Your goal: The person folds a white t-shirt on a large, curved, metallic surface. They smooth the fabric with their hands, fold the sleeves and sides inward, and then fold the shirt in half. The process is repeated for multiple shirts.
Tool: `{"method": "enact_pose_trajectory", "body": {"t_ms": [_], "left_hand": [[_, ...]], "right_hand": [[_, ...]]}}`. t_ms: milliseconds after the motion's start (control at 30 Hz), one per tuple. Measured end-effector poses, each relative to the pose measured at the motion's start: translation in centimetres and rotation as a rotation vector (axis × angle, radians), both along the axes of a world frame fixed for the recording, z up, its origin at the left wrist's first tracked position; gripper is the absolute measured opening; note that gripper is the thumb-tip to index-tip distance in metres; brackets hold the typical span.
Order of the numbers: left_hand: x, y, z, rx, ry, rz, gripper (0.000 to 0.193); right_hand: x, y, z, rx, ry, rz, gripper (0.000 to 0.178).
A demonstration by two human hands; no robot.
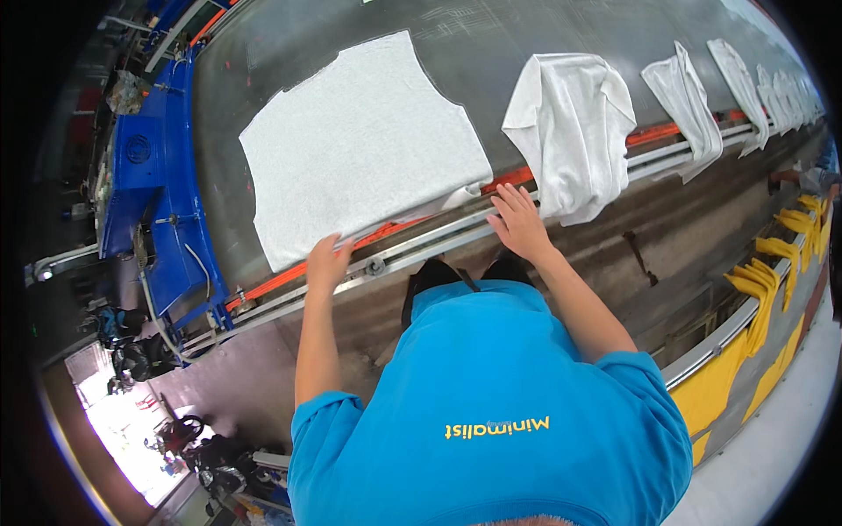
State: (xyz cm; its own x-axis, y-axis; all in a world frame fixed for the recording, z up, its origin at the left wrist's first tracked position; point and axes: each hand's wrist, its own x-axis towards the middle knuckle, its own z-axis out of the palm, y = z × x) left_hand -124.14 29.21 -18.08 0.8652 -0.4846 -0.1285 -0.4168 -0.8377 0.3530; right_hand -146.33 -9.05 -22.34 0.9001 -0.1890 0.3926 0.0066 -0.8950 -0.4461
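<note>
A light grey-white cut fabric panel (364, 153), shaped like a shirt body, lies spread on the long dark table (237, 66). At its near edge, my left hand (327, 263) touches the cloth with its fingers stretched out and the thumb apart. My right hand (519, 221) is over the metal rail, just beyond the panel's near right corner, fingers extended and holding nothing. Close to the right of that hand, a crumpled white fabric piece (574, 131) hangs partly over the table edge.
More white pieces (688, 96) drape along the table edge to the right. A metal rail (421, 250) and an orange strip (272, 285) run along the near side. Blue machinery (158, 175) stands left. Yellow cloths (759, 289) hang from another table behind right.
</note>
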Motion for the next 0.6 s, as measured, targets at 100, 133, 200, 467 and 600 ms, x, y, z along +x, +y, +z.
{"method": "enact_pose_trajectory", "body": {"t_ms": [100, 133, 200, 467, 600], "left_hand": [[-1.9, -5.7, -0.1, -0.076, -0.061, -0.157, 0.064], [-2.1, -8.2, -0.2, -0.096, -0.067, -0.193, 0.067], [-1.6, -12.5, -1.3, -0.115, -0.114, -0.289, 0.076], [-0.1, -29.5, -8.0, 0.010, -0.291, -0.467, 0.106], [1.0, -34.8, -8.6, -0.059, -0.312, -0.388, 0.110]], "right_hand": [[-3.0, 0.8, 2.9, 0.303, 0.005, 0.096, 0.032], [-4.6, 0.7, 3.4, 0.443, 0.114, 0.104, 0.030], [-7.3, 0.4, 3.9, 0.730, 0.343, 0.137, 0.028], [-14.8, -4.4, 4.0, 0.900, 0.459, -0.325, 0.030], [-18.4, -6.4, 3.6, 0.895, 0.371, -0.676, 0.035]]}}
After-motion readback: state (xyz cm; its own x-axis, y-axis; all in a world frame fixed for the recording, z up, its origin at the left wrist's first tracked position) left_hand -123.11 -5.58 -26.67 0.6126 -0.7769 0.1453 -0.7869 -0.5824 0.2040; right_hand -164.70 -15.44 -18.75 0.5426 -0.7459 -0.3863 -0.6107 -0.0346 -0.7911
